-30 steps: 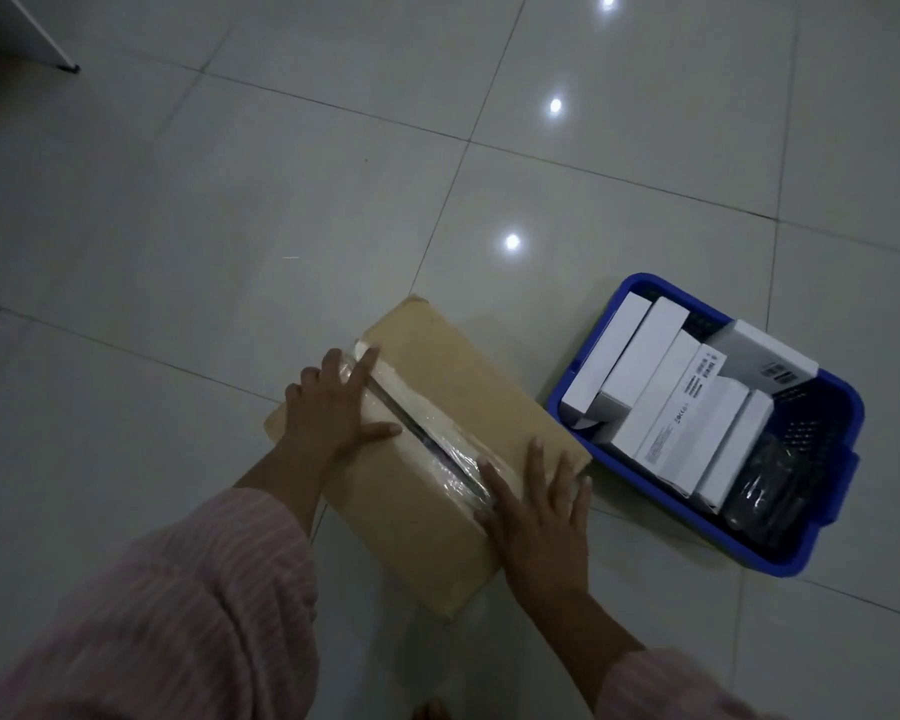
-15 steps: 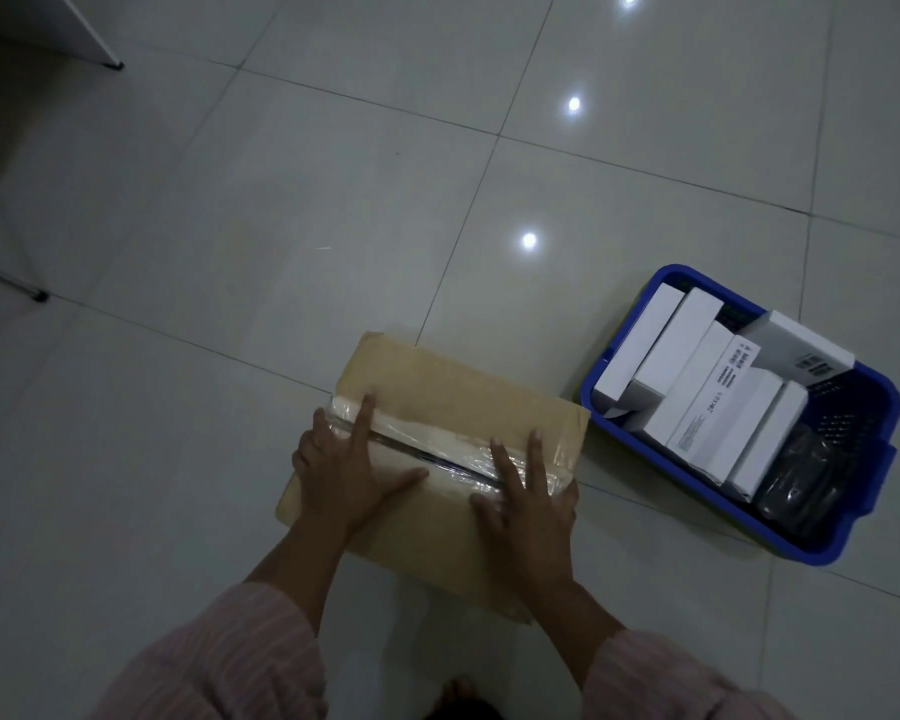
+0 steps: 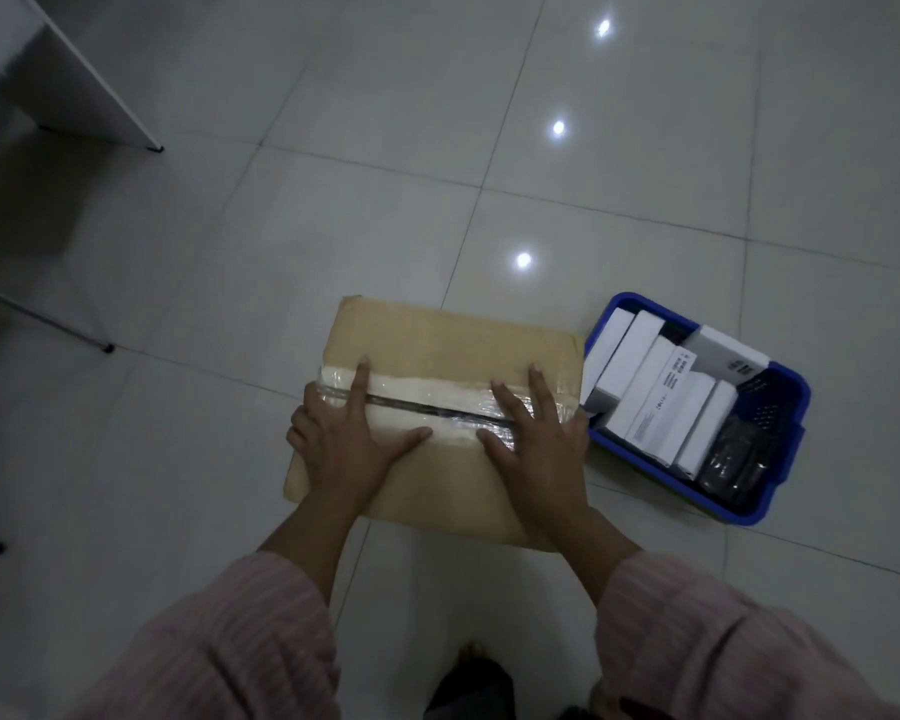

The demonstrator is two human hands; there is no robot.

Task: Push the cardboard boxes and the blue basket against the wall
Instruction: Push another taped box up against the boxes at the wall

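Note:
A brown cardboard box [image 3: 437,340], taped along its top seam, lies on the tiled floor in the middle of the view. My left hand [image 3: 346,441] rests flat on its left half, fingers spread. My right hand [image 3: 539,444] presses flat on its right half, also spread. Neither hand grips anything. A blue basket [image 3: 788,433] stands on the floor right beside the box's right edge, filled with several white boxes [image 3: 661,402] and a dark wrapped item [image 3: 733,465]. No wall is in view.
A white panel of furniture [image 3: 79,80] with a small foot stands at the upper left, and thin dark metal legs [image 3: 48,319] reach the floor at the left. Pale floor tiles [image 3: 593,163] stretch ahead. My foot [image 3: 471,654] shows at the bottom.
The box has turned from a diagonal lie to square in front of me and has slid closer to the basket. Both hands stayed flat on its top.

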